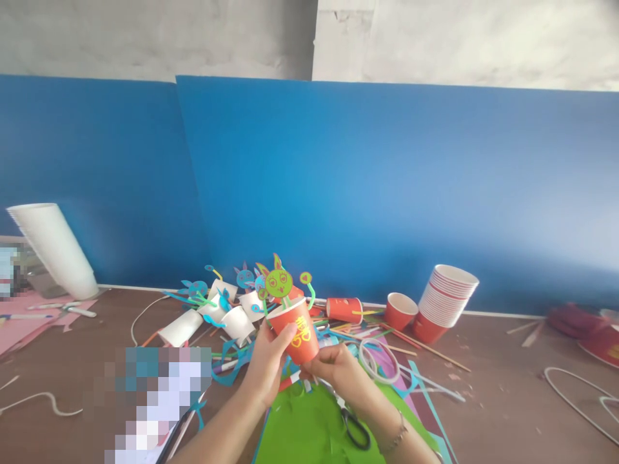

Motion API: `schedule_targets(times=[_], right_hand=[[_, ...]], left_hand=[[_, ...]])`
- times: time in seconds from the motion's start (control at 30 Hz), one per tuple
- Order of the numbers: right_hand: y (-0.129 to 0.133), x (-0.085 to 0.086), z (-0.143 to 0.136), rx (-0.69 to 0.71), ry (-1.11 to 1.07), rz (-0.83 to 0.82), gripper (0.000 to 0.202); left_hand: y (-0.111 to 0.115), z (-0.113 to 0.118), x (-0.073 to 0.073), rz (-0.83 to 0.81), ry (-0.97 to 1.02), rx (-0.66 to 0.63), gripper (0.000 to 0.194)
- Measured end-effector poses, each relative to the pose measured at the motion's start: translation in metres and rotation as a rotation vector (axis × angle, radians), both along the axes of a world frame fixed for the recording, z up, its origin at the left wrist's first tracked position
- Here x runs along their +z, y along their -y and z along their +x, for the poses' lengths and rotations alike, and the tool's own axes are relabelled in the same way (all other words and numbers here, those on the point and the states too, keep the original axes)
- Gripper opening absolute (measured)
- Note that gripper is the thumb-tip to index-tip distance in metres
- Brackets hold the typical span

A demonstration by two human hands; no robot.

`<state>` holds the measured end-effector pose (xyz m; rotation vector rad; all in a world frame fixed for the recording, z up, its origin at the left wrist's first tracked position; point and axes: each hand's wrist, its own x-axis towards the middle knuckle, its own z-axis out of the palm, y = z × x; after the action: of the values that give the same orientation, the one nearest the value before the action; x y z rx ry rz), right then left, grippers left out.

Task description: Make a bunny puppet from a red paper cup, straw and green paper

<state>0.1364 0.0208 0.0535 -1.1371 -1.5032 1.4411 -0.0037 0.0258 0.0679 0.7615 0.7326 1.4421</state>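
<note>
My left hand (pixel 268 364) is wrapped round a red paper cup (pixel 296 338) with yellow characters on its side, tilted above the table. Out of its mouth rises a green paper animal face (pixel 278 283) with pointed ears. A green bendy straw (pixel 312 295) with a round green paper piece (pixel 305 278) on its end sticks out at the cup's right. At the cup's base my right hand (pixel 333 367) is closed in a pinch; what lies between its fingertips is hidden. Below the hands are green paper sheets (pixel 304 432) and black-handled scissors (pixel 355 430).
White paper cups (pixel 181 327) with blue paper animals lie behind at left. A red cup (pixel 400 310) and a leaning cup stack (pixel 447 299) stand at right, near tape rolls (pixel 380 362) and sticks (pixel 435 351). A tall white stack (pixel 55 251) leans far left. A blue panel (pixel 387 180) stands behind.
</note>
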Motion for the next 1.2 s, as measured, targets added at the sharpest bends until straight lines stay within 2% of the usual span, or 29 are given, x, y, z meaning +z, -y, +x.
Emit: schedule_targets(times=[0.3, 0.57, 0.7, 0.8, 0.9, 1.07, 1.2], right_hand=[[0.001, -0.004, -0.006, -0.028, -0.108, -0.028, 0.028], [0.001, 0.0, -0.002, 0.019, -0.154, -0.008, 0.034], [-0.001, -0.006, 0.003, 0.155, -0.05, -0.032, 0.035], [-0.003, -0.011, 0.006, 0.213, 0.018, -0.028, 0.034], [-0.004, -0.012, 0.005, 0.175, 0.025, -0.002, 0.034], [-0.001, -0.007, -0.003, 0.072, -0.122, 0.015, 0.031], [0.001, 0.0, -0.002, 0.09, -0.117, 0.0, 0.028]], left_hand=[[0.005, 0.002, 0.004, -0.002, 0.027, -0.045, 0.057], [0.008, 0.005, -0.009, 0.017, -0.095, -0.187, 0.06], [0.007, 0.005, -0.013, 0.032, -0.142, -0.058, 0.05], [0.006, 0.004, -0.01, 0.04, -0.144, -0.007, 0.051], [0.007, 0.004, -0.009, 0.047, -0.178, -0.034, 0.052], [0.012, 0.006, -0.012, 0.047, -0.27, -0.117, 0.049], [0.013, 0.006, -0.013, 0.025, -0.271, -0.111, 0.054]])
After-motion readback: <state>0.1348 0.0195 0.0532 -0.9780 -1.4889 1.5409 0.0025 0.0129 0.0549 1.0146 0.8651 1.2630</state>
